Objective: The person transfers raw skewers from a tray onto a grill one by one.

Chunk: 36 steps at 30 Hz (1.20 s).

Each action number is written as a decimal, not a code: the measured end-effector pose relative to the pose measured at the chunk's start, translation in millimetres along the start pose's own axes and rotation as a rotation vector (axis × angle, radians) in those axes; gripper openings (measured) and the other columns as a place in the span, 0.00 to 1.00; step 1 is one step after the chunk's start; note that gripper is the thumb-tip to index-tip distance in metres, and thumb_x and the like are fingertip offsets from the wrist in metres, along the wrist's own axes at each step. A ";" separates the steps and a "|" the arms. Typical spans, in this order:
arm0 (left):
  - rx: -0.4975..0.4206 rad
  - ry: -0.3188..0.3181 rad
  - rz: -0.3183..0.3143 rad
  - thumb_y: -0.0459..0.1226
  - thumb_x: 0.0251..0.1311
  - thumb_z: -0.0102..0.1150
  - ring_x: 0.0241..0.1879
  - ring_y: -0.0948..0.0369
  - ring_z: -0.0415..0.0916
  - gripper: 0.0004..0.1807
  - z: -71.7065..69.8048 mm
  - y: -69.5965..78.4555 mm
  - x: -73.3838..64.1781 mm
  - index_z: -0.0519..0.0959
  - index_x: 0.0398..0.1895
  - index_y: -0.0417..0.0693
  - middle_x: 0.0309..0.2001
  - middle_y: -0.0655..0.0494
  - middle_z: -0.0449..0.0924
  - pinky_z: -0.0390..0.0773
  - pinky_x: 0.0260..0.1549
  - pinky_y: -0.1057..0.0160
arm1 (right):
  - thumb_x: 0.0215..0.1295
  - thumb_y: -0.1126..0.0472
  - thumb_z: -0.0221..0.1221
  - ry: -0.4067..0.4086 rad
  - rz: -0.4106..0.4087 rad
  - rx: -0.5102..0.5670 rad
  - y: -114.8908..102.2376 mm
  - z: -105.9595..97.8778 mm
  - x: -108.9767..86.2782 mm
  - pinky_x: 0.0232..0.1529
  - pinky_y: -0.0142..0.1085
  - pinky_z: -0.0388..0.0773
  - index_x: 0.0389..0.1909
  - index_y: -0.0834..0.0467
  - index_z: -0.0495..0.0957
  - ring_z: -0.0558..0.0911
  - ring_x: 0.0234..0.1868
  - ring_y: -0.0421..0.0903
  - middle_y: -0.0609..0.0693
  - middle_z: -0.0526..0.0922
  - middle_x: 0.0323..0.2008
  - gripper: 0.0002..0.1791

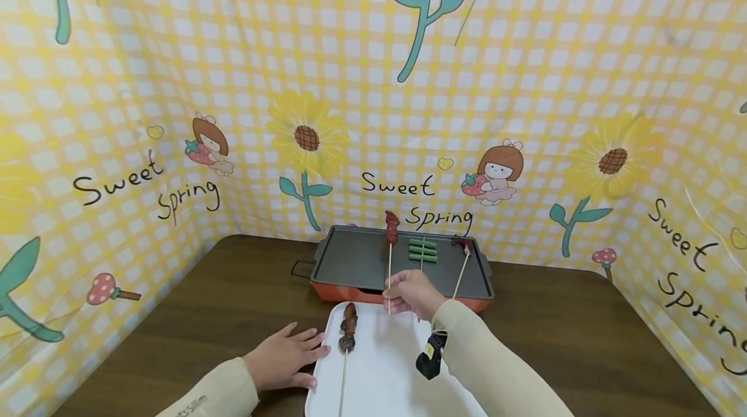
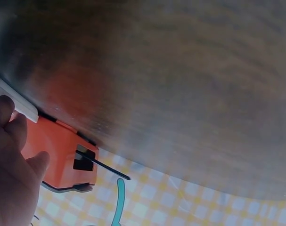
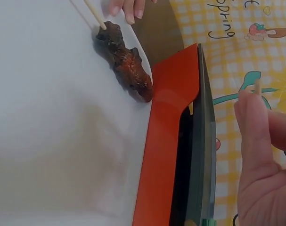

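My right hand (image 1: 411, 292) pinches the bamboo stick of a red meat skewer (image 1: 391, 227) between thumb and fingers. The stick stands roughly upright in the head view, its meat overlapping the griddle plate; the right wrist view shows only a stub of it above the fingertips (image 3: 250, 101). With fingers spread, my left hand (image 1: 286, 355) rests at the left rim of a white tray (image 1: 397, 365). On that tray lies a browned meat skewer (image 1: 348, 329), its stick pointing toward me. An orange electric griddle (image 1: 350, 255) with a dark plate stands behind the tray.
On the griddle plate lie a skewer of green vegetable pieces (image 1: 423, 250) and, at the right, a dark reddish skewer (image 1: 463, 246) with its stick over the front edge. A black wire handle (image 1: 300, 268) juts from the griddle's left side. Checked cloth (image 1: 350, 80) hangs behind the wooden table (image 1: 560, 326).
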<state>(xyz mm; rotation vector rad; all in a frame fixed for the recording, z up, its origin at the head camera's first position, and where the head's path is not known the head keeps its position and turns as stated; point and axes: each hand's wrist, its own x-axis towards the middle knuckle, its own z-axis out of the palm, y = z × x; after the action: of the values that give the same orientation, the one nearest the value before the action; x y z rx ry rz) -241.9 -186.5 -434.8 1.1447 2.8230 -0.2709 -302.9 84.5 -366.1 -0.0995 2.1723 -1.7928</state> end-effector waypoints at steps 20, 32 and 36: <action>-0.005 -0.016 -0.001 0.64 0.62 0.44 0.67 0.56 0.66 0.36 3.4 -0.2 -2.1 0.72 0.67 0.57 0.67 0.55 0.71 0.65 0.61 0.44 | 0.64 0.75 0.57 -0.008 0.034 -0.035 4.5 4.6 2.5 0.22 0.30 0.78 0.45 0.73 0.74 0.78 0.17 0.39 0.55 0.82 0.24 0.10; 0.016 -0.016 -0.002 0.64 0.62 0.44 0.68 0.57 0.65 0.36 -0.3 3.5 1.2 0.73 0.66 0.56 0.67 0.55 0.71 0.64 0.62 0.44 | 0.64 0.75 0.56 -0.001 0.052 -0.049 13.6 2.1 7.9 0.22 0.29 0.78 0.43 0.73 0.74 0.78 0.18 0.39 0.55 0.82 0.25 0.07; 0.000 -0.007 0.002 0.65 0.62 0.44 0.68 0.57 0.65 0.36 3.0 3.6 1.5 0.73 0.66 0.56 0.66 0.55 0.71 0.64 0.62 0.43 | 0.64 0.76 0.55 -0.004 0.050 -0.050 16.9 1.2 8.0 0.21 0.29 0.77 0.39 0.73 0.73 0.78 0.18 0.39 0.55 0.82 0.25 0.05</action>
<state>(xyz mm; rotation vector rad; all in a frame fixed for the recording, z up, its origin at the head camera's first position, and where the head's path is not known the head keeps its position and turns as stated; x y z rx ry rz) -240.5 -183.5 -438.5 1.1441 2.8160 -0.2745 -307.6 84.9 -384.2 -0.0600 2.1976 -1.7110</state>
